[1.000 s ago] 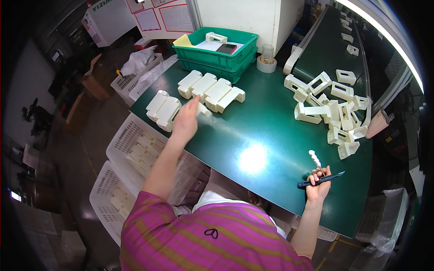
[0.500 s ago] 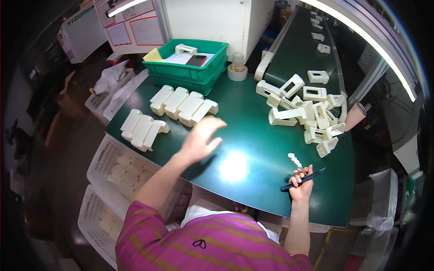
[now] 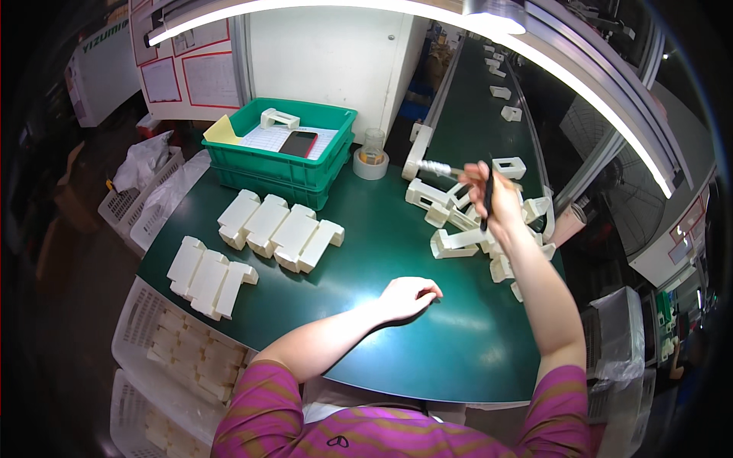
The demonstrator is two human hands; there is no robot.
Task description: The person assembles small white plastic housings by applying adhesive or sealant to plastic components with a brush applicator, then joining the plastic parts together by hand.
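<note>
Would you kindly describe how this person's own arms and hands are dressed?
Both hands, the left hand and the right hand, are bare, without gloves. The forearms are bare too. Short magenta sleeves with thin olive stripes cover the upper arms only. No rings or watch can be made out.

The right hand (image 3: 492, 200) hides several white plastic parts in the loose pile (image 3: 466, 229) behind it. The dark tool (image 3: 486, 200) runs partly inside the grip. The papers (image 3: 275, 139) in the green bin (image 3: 267, 172) are too small to make out. The white baskets (image 3: 160, 359) run under the table (image 3: 427, 336) edge.
</note>
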